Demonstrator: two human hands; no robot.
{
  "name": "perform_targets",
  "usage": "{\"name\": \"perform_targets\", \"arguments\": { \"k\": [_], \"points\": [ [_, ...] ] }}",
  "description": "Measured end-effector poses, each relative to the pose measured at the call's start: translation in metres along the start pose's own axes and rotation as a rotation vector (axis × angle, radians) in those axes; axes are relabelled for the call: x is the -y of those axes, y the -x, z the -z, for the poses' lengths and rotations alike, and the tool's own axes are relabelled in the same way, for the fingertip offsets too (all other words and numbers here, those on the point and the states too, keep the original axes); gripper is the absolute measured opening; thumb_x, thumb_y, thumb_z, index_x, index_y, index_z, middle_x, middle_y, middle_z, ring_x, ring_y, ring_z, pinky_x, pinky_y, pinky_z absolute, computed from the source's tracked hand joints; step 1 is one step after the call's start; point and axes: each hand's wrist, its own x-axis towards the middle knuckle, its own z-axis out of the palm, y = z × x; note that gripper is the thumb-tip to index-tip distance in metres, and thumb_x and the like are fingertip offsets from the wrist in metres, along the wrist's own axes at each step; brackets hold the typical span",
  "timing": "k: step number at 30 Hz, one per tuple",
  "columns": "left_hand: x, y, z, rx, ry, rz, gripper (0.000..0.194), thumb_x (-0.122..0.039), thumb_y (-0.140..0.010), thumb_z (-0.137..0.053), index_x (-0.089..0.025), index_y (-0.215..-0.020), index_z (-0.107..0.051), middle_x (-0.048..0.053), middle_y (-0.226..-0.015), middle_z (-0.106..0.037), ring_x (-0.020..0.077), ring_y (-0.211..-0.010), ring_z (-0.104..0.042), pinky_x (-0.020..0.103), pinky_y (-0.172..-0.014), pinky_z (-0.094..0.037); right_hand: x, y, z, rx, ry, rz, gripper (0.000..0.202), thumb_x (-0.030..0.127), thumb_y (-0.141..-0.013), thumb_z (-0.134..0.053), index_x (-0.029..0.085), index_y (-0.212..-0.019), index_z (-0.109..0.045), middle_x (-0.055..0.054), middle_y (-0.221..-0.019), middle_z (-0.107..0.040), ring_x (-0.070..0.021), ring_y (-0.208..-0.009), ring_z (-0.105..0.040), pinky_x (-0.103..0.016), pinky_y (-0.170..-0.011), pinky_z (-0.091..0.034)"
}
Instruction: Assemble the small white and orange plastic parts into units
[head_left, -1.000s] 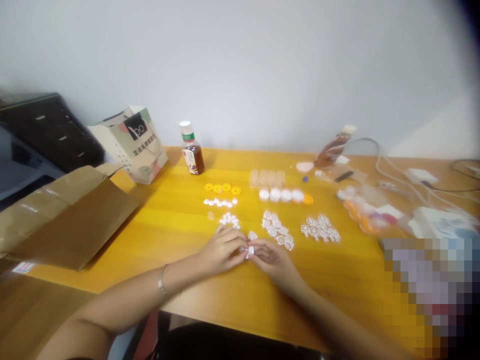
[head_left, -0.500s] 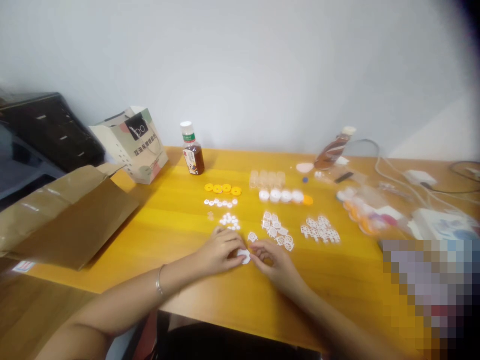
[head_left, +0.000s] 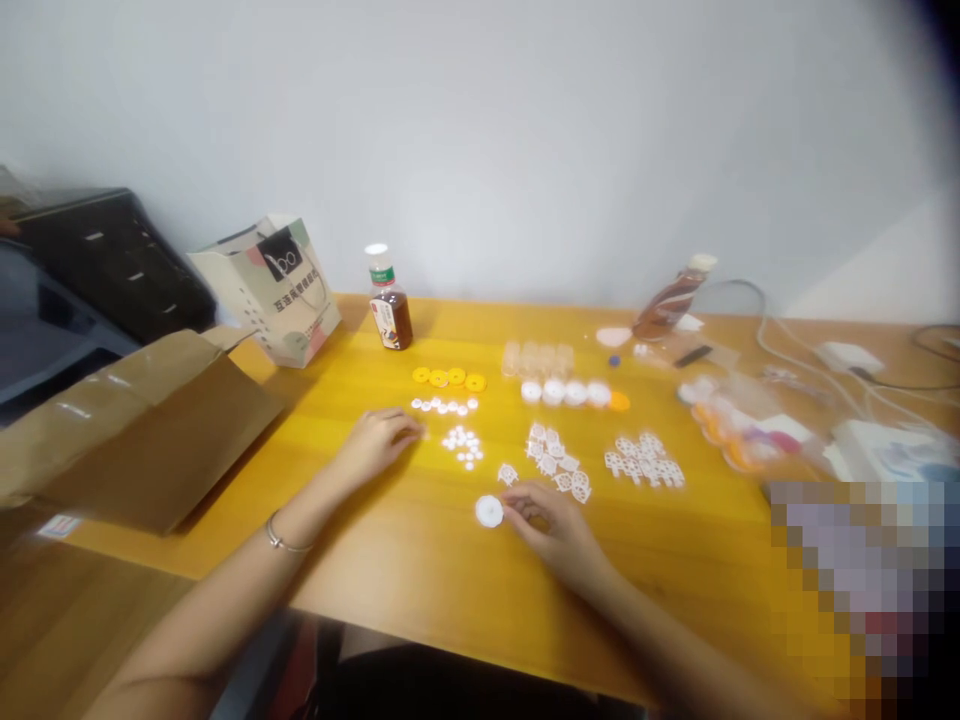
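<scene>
A small round white plastic piece lies on the yellow wooden table. My right hand rests beside it with the fingertips touching its right edge. My left hand is stretched forward to the left, fingertips at a tiny clear part beside a cluster of small white discs. Behind stand a row of small white rings and yellow rings. Two heaps of white lattice pieces lie to the right.
A row of white caps and clear cups sits mid-table. A brown drink bottle, a paper gift bag and an open cardboard box stand at the left. A tilted bottle, plastic bags and cables occupy the right.
My left hand let go of the white piece and moved forward and left to the small parts. The white piece now lies on the table by my right hand.
</scene>
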Motion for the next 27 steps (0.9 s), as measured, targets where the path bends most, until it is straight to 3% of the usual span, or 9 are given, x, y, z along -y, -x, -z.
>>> {"name": "perform_targets", "arguments": {
  "k": [8, 14, 16, 19, 22, 27],
  "points": [
    [-0.008, -0.001, -0.010, 0.022, -0.319, -0.043, 0.021, -0.027, -0.088, -0.042, -0.022, -0.087, -0.063, 0.003, -0.082, -0.065, 0.0155, -0.073, -0.057, 0.028, -0.067, -0.029, -0.001, 0.001, 0.001, 0.020, -0.006, 0.002, 0.013, 0.026, -0.081, -0.051, 0.020, -0.084, -0.062, -0.004, -0.077, -0.061, -0.0143, -0.067, -0.057, -0.028, -0.063, -0.049],
    [-0.007, -0.004, -0.012, -0.013, -0.285, -0.072, 0.022, -0.021, -0.088, -0.040, -0.017, -0.085, -0.061, 0.007, -0.080, -0.064, 0.0171, -0.077, -0.055, 0.031, -0.072, -0.031, -0.001, 0.001, 0.001, 0.031, -0.031, -0.008, 0.013, 0.025, -0.081, -0.051, 0.019, -0.084, -0.062, -0.004, -0.078, -0.062, -0.0142, -0.068, -0.057, -0.028, -0.064, -0.048],
    [-0.013, -0.003, -0.013, -0.025, -0.166, -0.046, 0.020, -0.023, -0.087, -0.042, -0.016, -0.083, -0.060, 0.006, -0.081, -0.063, 0.0163, -0.077, -0.055, 0.031, -0.073, -0.033, 0.000, 0.000, 0.001, 0.029, -0.047, -0.022, 0.013, 0.025, -0.081, -0.051, 0.019, -0.084, -0.062, -0.004, -0.077, -0.062, -0.0144, -0.069, -0.058, -0.028, -0.065, -0.049],
    [-0.035, -0.002, -0.013, -0.023, 0.287, 0.065, 0.018, -0.028, -0.086, -0.044, -0.016, -0.084, -0.057, 0.004, -0.084, -0.062, 0.0138, -0.078, -0.056, 0.026, -0.072, -0.039, 0.006, -0.003, 0.002, 0.008, -0.078, -0.061, 0.013, 0.027, -0.079, -0.054, 0.019, -0.081, -0.063, -0.003, -0.076, -0.064, -0.0147, -0.068, -0.060, -0.028, -0.064, -0.050],
    [-0.064, -0.002, -0.012, 0.059, 0.645, 0.141, 0.020, -0.033, -0.086, -0.045, -0.015, -0.083, -0.054, 0.003, -0.081, -0.060, 0.0126, -0.076, -0.055, 0.024, -0.070, -0.041, 0.017, -0.010, 0.004, -0.020, -0.154, -0.109, 0.011, 0.028, -0.076, -0.057, 0.019, -0.078, -0.063, -0.002, -0.075, -0.065, -0.0150, -0.068, -0.062, -0.028, -0.064, -0.051],
    [-0.092, -0.005, -0.016, 0.168, 0.740, 0.089, 0.018, -0.029, -0.086, -0.045, -0.014, -0.080, -0.053, 0.002, -0.076, -0.056, 0.0110, -0.070, -0.049, 0.023, -0.066, -0.040, 0.032, -0.019, 0.004, -0.010, -0.309, -0.142, 0.009, 0.026, -0.072, -0.061, 0.019, -0.077, -0.063, -0.001, -0.073, -0.065, -0.0140, -0.068, -0.063, -0.027, -0.066, -0.052]
  ]
}}
